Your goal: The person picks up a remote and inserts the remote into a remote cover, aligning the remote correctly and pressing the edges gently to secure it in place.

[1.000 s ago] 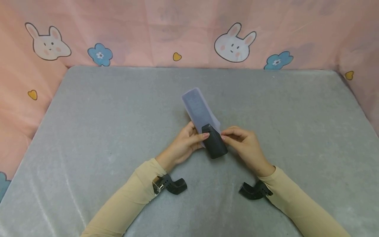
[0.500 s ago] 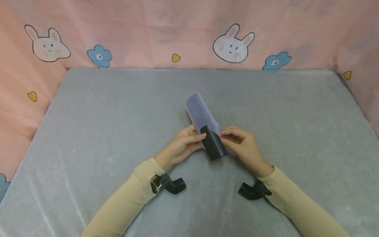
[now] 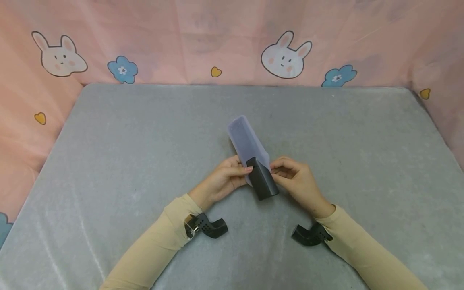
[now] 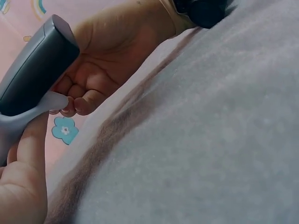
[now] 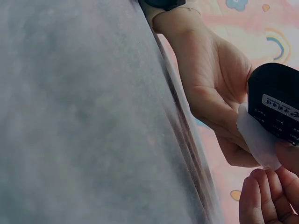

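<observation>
A black, smooth, blocky device [image 3: 264, 182] lies partly in a long, translucent whitish soft sleeve [image 3: 243, 135], both tilted above the table. My left hand [image 3: 224, 179] grips them from the left, thumb on the device and fingers under the sleeve. From the other side, my right hand [image 3: 299, 181] pinches the sleeve's edge with thumb and fingertips. The sleeve lip [image 4: 52, 101] stands away from the device [image 4: 39, 65] in the left wrist view. Small print and a label show on the device's end [image 5: 275, 105] in the right wrist view. The fingers under the sleeve are mostly hidden.
A grey cloth [image 3: 145, 137] covers the tabletop. Behind and beside it hangs a pink curtain [image 3: 239, 40] with rabbits, flowers and hearts. Black wrist camera mounts [image 3: 212, 227] are strapped over the beige sleeves.
The device and translucent sleeve have tilted and shifted slightly toward me, the sleeve's far end coming nearer. Both hands keep their hold, nearly in place.
</observation>
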The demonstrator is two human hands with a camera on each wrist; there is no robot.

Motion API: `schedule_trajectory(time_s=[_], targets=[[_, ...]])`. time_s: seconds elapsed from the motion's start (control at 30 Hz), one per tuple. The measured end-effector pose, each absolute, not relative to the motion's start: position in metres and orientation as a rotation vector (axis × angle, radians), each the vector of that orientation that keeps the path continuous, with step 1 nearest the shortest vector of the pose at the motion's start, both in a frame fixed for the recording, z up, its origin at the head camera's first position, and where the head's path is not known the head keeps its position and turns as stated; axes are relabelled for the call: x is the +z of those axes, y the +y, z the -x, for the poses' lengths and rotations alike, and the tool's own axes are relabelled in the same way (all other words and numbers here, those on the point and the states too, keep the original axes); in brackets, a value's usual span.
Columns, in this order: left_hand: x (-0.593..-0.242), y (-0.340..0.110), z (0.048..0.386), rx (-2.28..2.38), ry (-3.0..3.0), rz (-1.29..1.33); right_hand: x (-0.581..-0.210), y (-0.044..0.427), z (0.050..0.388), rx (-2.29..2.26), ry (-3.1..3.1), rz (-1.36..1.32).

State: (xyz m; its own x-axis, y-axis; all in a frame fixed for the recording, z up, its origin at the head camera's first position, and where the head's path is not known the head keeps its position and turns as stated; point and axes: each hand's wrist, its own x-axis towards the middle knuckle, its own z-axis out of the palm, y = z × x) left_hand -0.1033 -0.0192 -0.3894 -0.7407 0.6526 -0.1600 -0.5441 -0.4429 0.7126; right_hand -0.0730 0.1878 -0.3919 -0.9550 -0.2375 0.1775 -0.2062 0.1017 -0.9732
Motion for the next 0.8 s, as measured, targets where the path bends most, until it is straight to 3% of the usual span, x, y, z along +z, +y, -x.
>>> schedule_trajectory(time_s=[0.8], targets=[[-0.3894, -0.0170, 0.1023, 2.300, 0.993, -0.088, -0.3923, 0.1861, 0.0735, -2.260, 2.269, 0.530]])
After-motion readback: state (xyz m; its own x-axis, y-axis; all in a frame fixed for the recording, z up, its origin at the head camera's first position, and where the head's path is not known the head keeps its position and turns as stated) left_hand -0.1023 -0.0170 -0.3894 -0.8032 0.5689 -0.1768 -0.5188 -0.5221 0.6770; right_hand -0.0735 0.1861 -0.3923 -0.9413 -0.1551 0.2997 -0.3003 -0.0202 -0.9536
